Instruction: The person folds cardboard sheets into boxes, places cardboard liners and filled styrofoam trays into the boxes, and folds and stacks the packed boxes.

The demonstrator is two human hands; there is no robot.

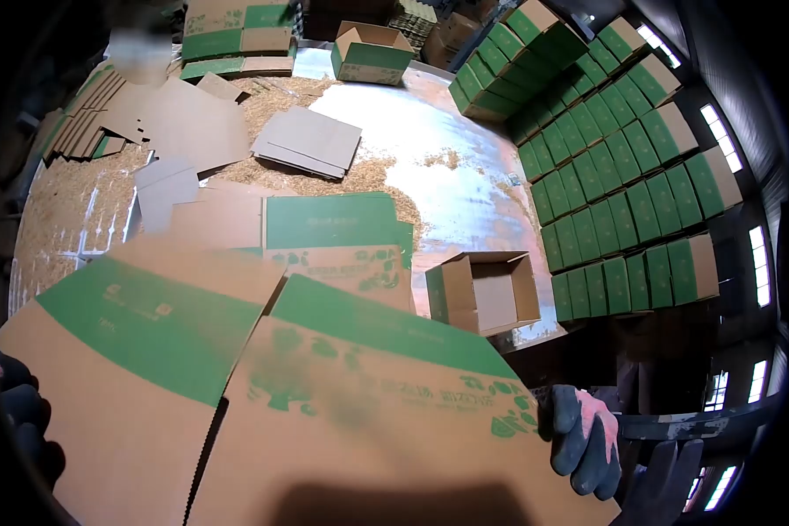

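Observation:
A large flattened cardboard box (351,447), brown with a green band and printed leaf pattern, spans the near view. A gap runs between its two panels. My right hand (585,443), in a dark grey and pink glove, curls its fingers over the right edge. At the far left, my left hand (26,416) grips the other edge in a dark glove, partly lost in shadow. Beyond the held box lies a stack of similar flat boxes (333,223) with green bands. An open-topped box (500,294) stands just past the right panel.
Green-and-brown boxes (605,193) are stacked in rows at the right. Loose cardboard sheets (311,140) lie on wood shavings (280,96). Another open box (373,61) stands at the back, beside piled flat boxes (237,39). A metal bar (693,427) runs at the lower right.

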